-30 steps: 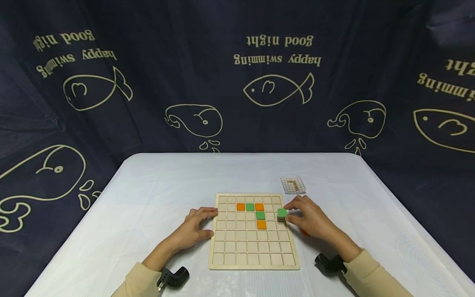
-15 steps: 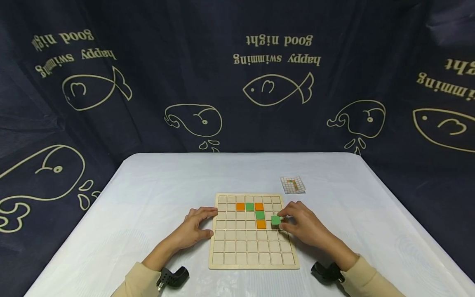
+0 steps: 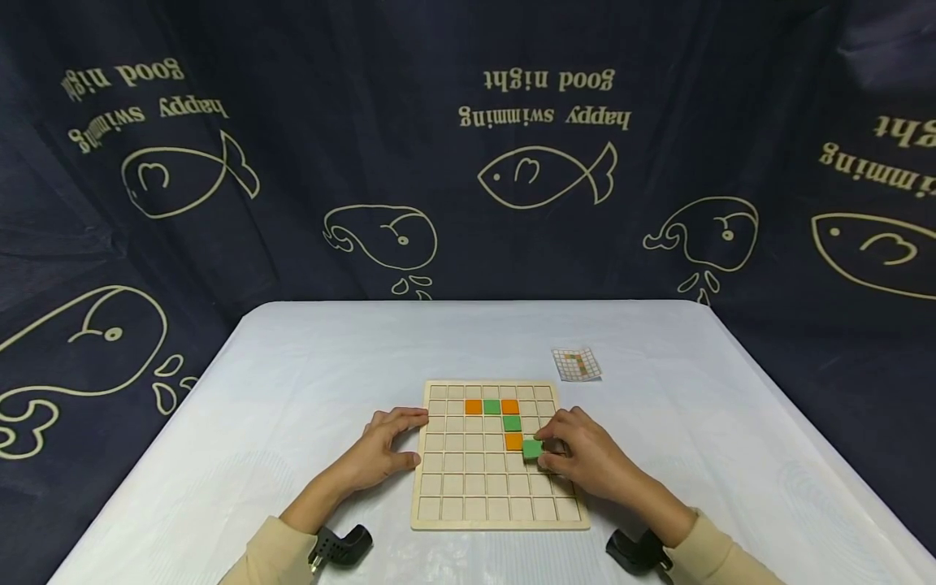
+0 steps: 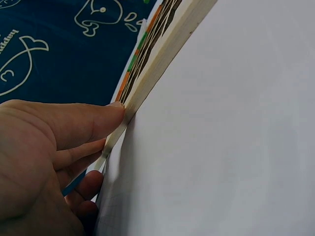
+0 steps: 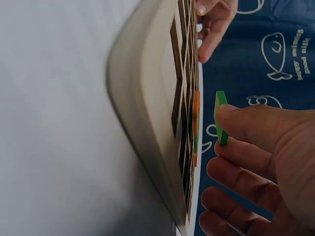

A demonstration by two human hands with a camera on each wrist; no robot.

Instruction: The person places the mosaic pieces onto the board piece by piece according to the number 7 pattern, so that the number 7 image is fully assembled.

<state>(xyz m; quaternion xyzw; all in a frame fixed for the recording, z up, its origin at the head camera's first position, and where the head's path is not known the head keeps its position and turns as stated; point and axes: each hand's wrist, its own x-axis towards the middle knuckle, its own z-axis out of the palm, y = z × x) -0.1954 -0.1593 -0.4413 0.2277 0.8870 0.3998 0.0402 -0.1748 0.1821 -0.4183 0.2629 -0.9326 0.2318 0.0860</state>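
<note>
A wooden grid board [image 3: 500, 520] lies on the white table. In its cells sit orange and green square tiles, among them an orange tile [image 3: 514, 442] at the bottom of the row's downward branch. My right hand [image 3: 592, 455] pinches a green square tile [image 3: 531, 449] between thumb and fingertips. The right wrist view shows this green tile [image 5: 221, 118] on edge, raised over the board. Along the board's left edge, my left hand [image 3: 380, 451] rests with thumb and fingers spread. Its thumb [image 4: 93, 123] touches the rim in the left wrist view.
Beyond the board's far right corner lies a small paper card [image 3: 577, 365] printed with a coloured grid. A dark curtain [image 3: 468, 162] with fish and whale drawings hangs behind the table.
My right hand has carried the green tile leftward and nearer me, from the board's right edge to beside the lowest orange tile. The left hand stays in place.
</note>
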